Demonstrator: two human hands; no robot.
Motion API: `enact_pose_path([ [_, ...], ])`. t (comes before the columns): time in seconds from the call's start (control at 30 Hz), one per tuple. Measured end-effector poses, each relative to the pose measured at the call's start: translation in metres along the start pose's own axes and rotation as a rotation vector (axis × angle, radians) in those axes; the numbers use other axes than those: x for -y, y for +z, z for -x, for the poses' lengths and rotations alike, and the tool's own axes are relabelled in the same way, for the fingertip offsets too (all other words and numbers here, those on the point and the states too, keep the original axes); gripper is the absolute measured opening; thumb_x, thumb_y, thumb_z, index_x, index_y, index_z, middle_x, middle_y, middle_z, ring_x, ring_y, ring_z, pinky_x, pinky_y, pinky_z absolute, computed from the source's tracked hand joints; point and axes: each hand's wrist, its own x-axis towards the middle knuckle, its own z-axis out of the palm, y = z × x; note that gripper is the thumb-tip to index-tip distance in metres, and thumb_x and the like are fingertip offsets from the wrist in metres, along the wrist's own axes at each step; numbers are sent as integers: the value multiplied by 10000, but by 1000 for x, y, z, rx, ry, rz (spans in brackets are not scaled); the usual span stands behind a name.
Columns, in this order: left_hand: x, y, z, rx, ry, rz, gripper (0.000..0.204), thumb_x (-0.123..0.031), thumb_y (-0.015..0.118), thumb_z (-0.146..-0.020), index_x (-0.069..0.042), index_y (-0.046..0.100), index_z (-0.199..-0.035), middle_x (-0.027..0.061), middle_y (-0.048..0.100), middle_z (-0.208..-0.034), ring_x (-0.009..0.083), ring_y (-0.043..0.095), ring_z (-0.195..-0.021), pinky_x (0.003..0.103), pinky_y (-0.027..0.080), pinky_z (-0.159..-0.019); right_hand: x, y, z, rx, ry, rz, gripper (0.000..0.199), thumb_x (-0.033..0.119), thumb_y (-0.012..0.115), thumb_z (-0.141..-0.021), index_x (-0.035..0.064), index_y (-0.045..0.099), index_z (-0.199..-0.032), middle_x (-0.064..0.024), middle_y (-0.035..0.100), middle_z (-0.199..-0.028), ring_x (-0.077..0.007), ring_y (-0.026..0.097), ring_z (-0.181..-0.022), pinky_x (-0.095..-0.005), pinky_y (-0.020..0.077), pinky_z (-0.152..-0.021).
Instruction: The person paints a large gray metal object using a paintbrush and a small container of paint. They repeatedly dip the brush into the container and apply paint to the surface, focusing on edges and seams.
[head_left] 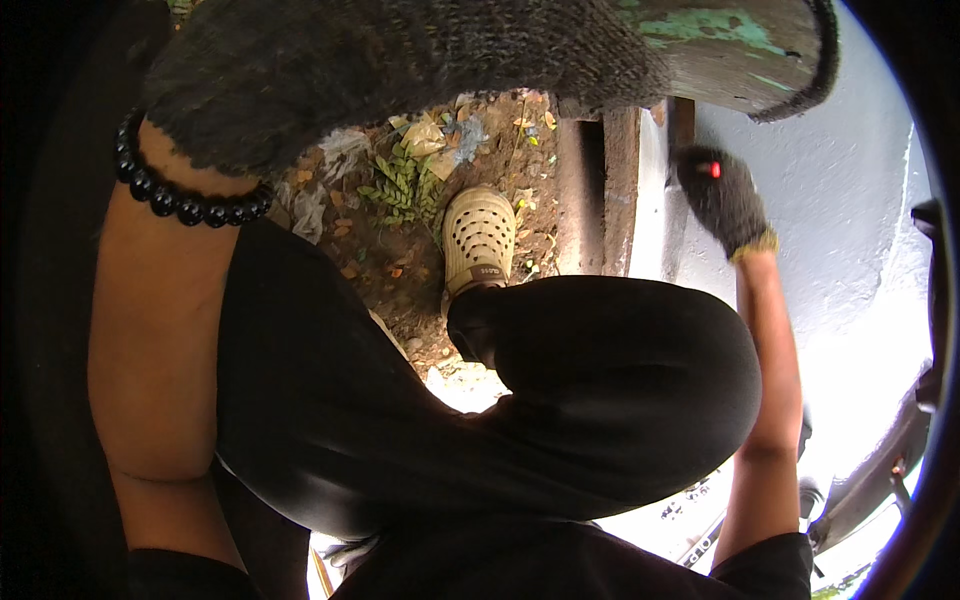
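Observation:
My left hand [430, 60], in a dark grey knit glove, stretches across the top of the view, very close. A black bead bracelet [190, 208] circles its wrist. At the glove's far end is a grey-brown surface with flaking green paint [740, 55], edged by a dark fuzzy rim; I cannot tell what it is or how the fingers lie. At the right, my right hand [722, 205] wears a similar glove with a yellowish cuff. It is closed, and a small red end [714, 170] shows at it. The rest of that thing is hidden in the glove.
A pale wall [840, 190] runs along the right, beside a brown upright board [620, 190]. Below is soil with leaves, a green sprig [400, 185] and plastic scraps. My tan clog [480, 235] and bent knee [640, 380] take up the middle. Dark curved parts [900, 440] stand at the lower right.

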Motion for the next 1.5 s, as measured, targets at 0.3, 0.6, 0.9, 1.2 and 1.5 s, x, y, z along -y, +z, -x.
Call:
enact_pose_path([
  [0.3, -5, -2, 7, 2, -2, -8, 900, -424, 918, -786, -2, 524, -1476, 232, 644, -1345, 376, 647, -1257, 464, 550, -1049, -37, 15, -82, 67, 283, 77, 379, 348, 482, -1113, 102, 662, -1339, -239, 696, -1265, -346, 669, -1253, -502, 573, -1036],
  [0.6, -3, -5, 6, -34, -4, -12, 902, -429, 923, -778, -3, 532, -1469, 229, 651, -1333, 373, 653, -1248, 464, 554, -1044, -17, 70, 29, -15, -25, 146, 173, 82, 643, -939, 35, 706, -1092, -235, 724, -1013, -463, 694, -966, -523, 566, -808],
  [0.9, -1, 2, 10, 13, 7, 1, 904, -434, 928, -770, -4, 539, -1463, 227, 658, -1322, 371, 659, -1239, 463, 559, -1039, -23, 25, -52, -82, 166, -103, 454, 372, 441, -1111, 75, 609, -1412, -247, 680, -1336, -438, 627, -1287, -522, 518, -1056],
  [1.2, -4, 4, 27, 40, -11, 13, 906, -439, 933, -762, -5, 546, -1456, 224, 666, -1310, 369, 664, -1231, 462, 564, -1034, -33, 6, -110, -143, 123, 41, 549, 494, 424, -1116, 95, 582, -1459, -187, 712, -1309, -343, 657, -1286, -500, 513, -1091],
  [1.5, -1, 7, 33, 52, 5, 35, 908, -444, 938, -754, -7, 554, -1450, 222, 673, -1298, 366, 670, -1222, 462, 568, -1029, -12, -23, -87, -68, 156, 17, 334, 203, 523, -1098, 12, 627, -1352, -262, 716, -1123, -413, 721, -1019, -499, 603, -856],
])
